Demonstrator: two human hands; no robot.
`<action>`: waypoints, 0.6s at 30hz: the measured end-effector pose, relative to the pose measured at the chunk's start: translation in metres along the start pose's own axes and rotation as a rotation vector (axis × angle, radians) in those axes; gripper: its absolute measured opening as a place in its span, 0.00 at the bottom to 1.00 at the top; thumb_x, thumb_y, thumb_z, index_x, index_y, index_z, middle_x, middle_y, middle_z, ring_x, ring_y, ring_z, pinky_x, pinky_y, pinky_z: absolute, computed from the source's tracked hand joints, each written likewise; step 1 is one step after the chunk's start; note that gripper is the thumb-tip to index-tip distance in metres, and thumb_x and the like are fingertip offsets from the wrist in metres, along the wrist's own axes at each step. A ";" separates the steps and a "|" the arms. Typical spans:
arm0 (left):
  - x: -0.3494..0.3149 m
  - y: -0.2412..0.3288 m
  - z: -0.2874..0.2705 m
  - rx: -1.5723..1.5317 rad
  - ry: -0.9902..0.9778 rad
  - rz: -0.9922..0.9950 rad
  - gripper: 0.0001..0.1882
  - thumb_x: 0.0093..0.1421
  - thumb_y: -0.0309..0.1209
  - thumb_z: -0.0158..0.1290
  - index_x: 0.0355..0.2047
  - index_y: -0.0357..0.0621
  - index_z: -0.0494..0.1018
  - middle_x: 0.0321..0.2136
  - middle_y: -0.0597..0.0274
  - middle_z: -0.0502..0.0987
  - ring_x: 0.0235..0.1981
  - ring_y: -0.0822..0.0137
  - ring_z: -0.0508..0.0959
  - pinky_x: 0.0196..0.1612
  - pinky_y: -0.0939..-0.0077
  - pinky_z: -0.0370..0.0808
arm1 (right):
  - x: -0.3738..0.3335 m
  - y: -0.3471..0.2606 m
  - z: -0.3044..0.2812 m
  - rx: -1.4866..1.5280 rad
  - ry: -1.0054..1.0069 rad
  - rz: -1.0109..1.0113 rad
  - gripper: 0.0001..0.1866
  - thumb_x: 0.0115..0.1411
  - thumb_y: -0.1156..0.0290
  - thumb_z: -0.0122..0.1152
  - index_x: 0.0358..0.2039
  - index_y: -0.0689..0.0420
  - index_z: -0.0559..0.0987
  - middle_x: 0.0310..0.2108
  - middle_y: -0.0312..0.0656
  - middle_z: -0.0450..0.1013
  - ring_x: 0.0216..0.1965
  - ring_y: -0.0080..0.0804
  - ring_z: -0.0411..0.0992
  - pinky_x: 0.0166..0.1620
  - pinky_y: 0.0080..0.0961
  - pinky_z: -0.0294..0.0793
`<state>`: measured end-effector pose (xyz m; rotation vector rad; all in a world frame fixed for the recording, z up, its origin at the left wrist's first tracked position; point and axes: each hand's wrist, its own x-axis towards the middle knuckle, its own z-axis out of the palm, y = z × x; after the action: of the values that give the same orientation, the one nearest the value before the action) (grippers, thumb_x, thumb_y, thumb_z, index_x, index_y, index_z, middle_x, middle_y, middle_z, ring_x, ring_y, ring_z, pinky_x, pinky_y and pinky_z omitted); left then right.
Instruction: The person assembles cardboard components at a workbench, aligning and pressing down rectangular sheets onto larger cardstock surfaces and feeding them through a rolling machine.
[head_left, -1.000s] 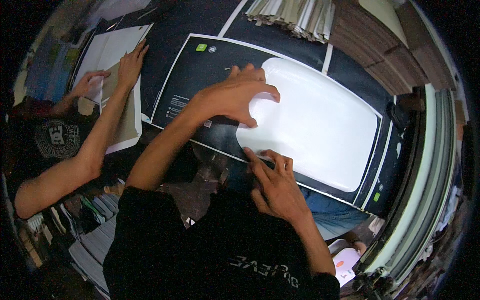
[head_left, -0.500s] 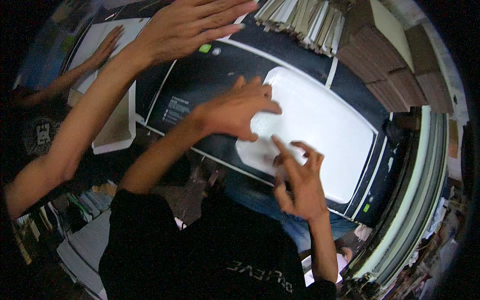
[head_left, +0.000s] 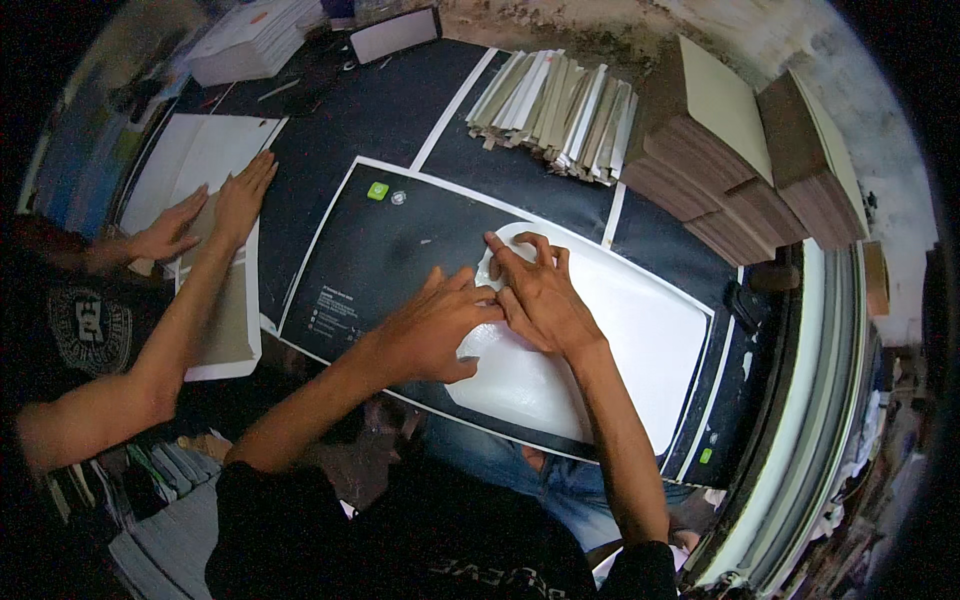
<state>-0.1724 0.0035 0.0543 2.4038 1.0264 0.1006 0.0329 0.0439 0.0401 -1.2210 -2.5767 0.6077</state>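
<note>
A white sheet (head_left: 645, 345) with cut-off corners lies on a black printed board (head_left: 390, 250); its near left part looks glossy. My right hand (head_left: 545, 295) is over the sheet's far left end, its fingers bent and gripping the edge, which looks slightly raised there. Close beside it, my left hand (head_left: 430, 325) reaches the same end with fingers curved and thumb apart. The two hands nearly touch, and they hide part of the edge between them. How firmly the right fingers grip is hard to see.
On the left, a co-worker's hands (head_left: 240, 200) press on a white-edged grey board (head_left: 225, 320). Behind my sheet lie a heap of thin strips (head_left: 555, 110) and stacked brown boards (head_left: 700, 170). A white paper stack (head_left: 250, 40) stands far left; pale rails (head_left: 820, 400) run along the right.
My right hand has moved up and left to the sheet's far left end; my left hand has shifted down. The co-worker's arm has withdrawn from above the board. The view has shifted.
</note>
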 end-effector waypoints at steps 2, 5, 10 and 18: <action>0.003 0.002 0.000 -0.009 0.007 0.001 0.35 0.47 0.41 0.66 0.58 0.54 0.73 0.56 0.57 0.71 0.58 0.47 0.65 0.60 0.39 0.59 | -0.004 0.011 -0.006 -0.068 0.053 0.038 0.36 0.61 0.65 0.53 0.68 0.66 0.61 0.56 0.48 0.74 0.65 0.52 0.58 0.66 0.55 0.54; 0.016 0.010 -0.001 -0.028 -0.027 0.024 0.35 0.47 0.39 0.66 0.58 0.53 0.74 0.56 0.56 0.71 0.57 0.47 0.66 0.59 0.40 0.60 | -0.022 0.042 -0.009 -0.185 0.201 0.134 0.36 0.61 0.65 0.53 0.67 0.67 0.61 0.60 0.53 0.70 0.66 0.57 0.57 0.65 0.61 0.53; 0.043 0.039 -0.023 0.178 -0.158 0.036 0.33 0.45 0.35 0.66 0.55 0.51 0.74 0.51 0.53 0.72 0.55 0.48 0.68 0.54 0.45 0.63 | -0.076 -0.001 -0.055 0.016 0.369 0.210 0.43 0.56 0.70 0.57 0.72 0.62 0.54 0.51 0.48 0.74 0.66 0.57 0.56 0.69 0.55 0.48; 0.107 0.112 0.023 0.102 -0.216 0.298 0.42 0.37 0.39 0.71 0.55 0.46 0.72 0.54 0.52 0.70 0.54 0.52 0.66 0.53 0.53 0.61 | -0.235 0.050 -0.063 -0.145 0.330 0.704 0.40 0.56 0.67 0.53 0.71 0.60 0.59 0.48 0.47 0.74 0.65 0.54 0.55 0.67 0.54 0.47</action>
<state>-0.0177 0.0027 0.0754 2.5776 0.5855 -0.1078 0.2383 -0.0927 0.0674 -2.0929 -1.9139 0.2903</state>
